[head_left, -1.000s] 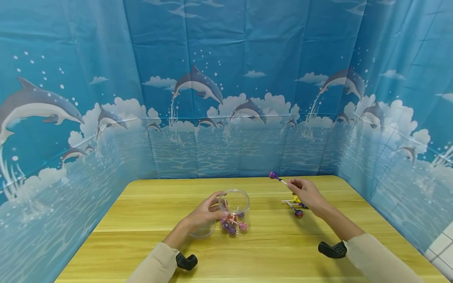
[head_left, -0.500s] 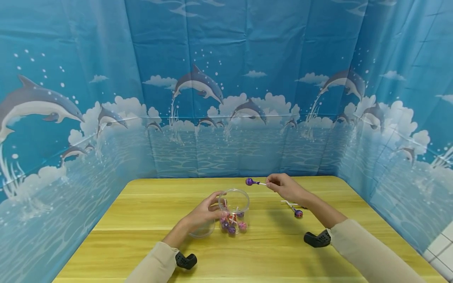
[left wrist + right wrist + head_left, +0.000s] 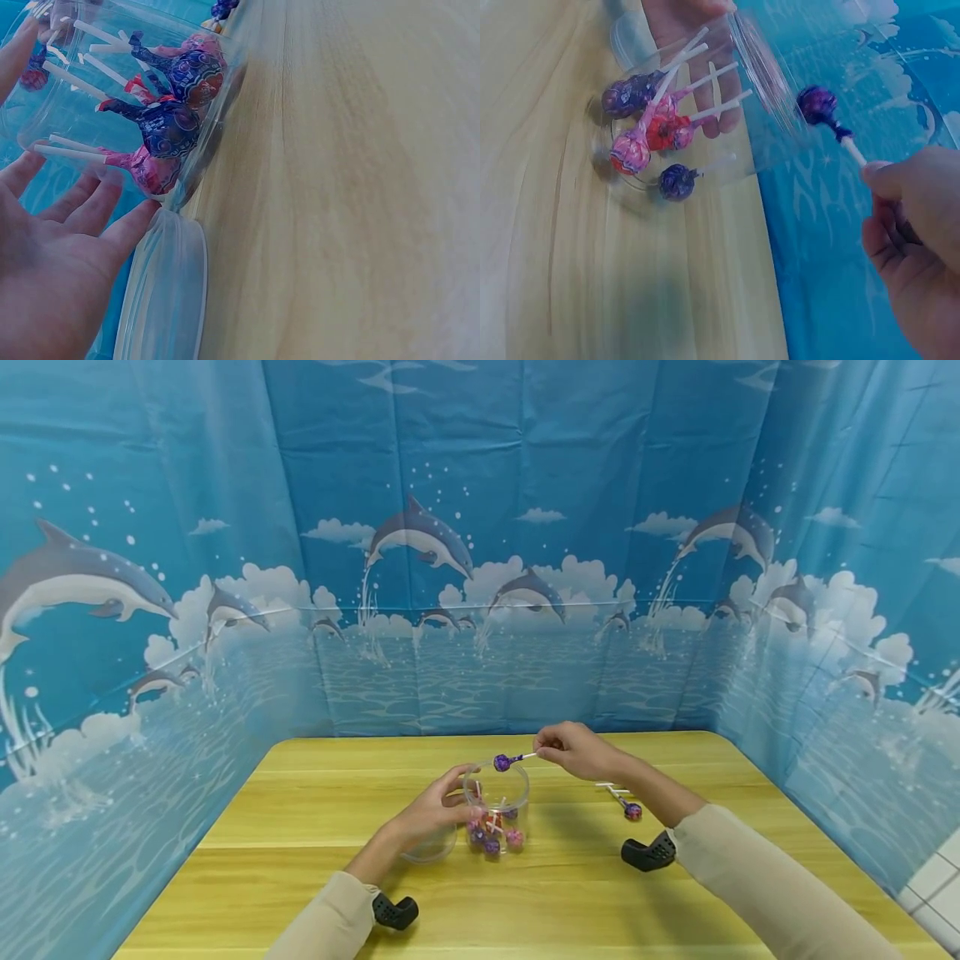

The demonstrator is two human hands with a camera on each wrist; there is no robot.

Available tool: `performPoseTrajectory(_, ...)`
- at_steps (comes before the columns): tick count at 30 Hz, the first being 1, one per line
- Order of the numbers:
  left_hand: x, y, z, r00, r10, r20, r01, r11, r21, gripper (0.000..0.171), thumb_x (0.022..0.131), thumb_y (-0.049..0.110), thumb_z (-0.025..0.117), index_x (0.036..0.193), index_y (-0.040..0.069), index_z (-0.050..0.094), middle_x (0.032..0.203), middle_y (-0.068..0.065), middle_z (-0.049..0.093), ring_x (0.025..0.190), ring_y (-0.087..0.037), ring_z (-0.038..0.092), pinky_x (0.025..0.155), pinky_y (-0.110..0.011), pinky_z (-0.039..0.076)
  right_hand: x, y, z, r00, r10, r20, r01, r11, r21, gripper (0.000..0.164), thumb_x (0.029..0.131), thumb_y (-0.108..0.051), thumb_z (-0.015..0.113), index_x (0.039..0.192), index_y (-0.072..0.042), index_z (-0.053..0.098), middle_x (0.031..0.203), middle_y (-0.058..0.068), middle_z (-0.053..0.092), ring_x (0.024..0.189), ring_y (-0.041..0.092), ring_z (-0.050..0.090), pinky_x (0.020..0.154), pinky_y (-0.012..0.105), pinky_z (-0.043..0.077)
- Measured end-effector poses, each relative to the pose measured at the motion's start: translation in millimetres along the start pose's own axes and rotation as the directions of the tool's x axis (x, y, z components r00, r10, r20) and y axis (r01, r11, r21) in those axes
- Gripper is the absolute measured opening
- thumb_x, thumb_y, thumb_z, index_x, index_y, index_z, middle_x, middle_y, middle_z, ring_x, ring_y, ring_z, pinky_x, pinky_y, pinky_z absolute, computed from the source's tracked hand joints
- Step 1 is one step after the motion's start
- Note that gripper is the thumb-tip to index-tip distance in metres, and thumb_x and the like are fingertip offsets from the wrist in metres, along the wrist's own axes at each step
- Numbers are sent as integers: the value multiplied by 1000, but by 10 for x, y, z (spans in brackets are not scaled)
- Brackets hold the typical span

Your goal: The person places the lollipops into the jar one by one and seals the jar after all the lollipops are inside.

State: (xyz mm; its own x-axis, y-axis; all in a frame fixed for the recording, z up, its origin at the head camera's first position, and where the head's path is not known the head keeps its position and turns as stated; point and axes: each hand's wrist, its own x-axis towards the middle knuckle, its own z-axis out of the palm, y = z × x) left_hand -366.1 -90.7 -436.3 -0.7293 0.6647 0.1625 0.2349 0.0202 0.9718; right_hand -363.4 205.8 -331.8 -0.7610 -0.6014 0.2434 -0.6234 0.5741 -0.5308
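A clear plastic jar (image 3: 527,790) stands uncapped on the table, with several wrapped lollipops (image 3: 491,847) inside, pink, red and purple. My left hand (image 3: 431,810) holds the jar from its left side, thumb on the near wall and fingers round the far one. Between thumb and fingers my right hand (image 3: 588,756) pinches the white stick of a purple lollipop (image 3: 502,763). Its candy end points left and overlaps the jar's rim in the head view; in the right wrist view the purple candy (image 3: 817,105) is just outside the mouth.
A clear round lid (image 3: 430,853) lies left of the jar, partly under my left hand; the left wrist view shows the lid (image 3: 169,292) close to the jar's base. Right of the jar, loose lollipops (image 3: 632,811) lie on the wooden table (image 3: 300,827), partly hidden by my right arm.
My right hand has carried the purple lollipop leftward from above the loose ones to the jar's rim, and the candy end has dropped lower. The left hand and jar have stayed put.
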Motion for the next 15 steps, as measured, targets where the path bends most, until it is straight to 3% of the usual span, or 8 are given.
performPoseTrajectory(4, -11, 2, -3, 1000, -7, -5, 7, 1000, -3, 64, 91, 22, 62, 145, 29, 29, 138, -5, 36, 128, -31, 37, 93, -40, 43, 85, -51, 58, 997, -81, 13, 82, 989, -122, 13, 96, -13, 53, 89, -16, 64, 69, -7, 54, 55, 7, 44, 54, 26, 41)
performPoseTrajectory(9, -3, -5, -8, 1000, -4, 8, 4, 1000, -18, 66, 92, 19, 60, 147, 24, 25, 141, -12, 33, 129, -32, 35, 92, -40, 43, 162, -134, 142, 980, -192, 46, 197, 940, -278, 11, 93, -7, 56, 91, -11, 66, 81, -5, 59, 68, 7, 51, 60, 27, 44)
performPoseTrajectory(15, 8, -12, -4, 1000, 6, 10, -6, 1000, -22, 65, 91, 22, 62, 146, 26, 27, 138, -10, 36, 128, -32, 36, 92, -40, 44, 259, -271, 202, 976, -192, 102, 217, 906, -363, 12, 92, -5, 57, 87, -13, 63, 81, -4, 54, 69, 10, 46, 61, 28, 41)
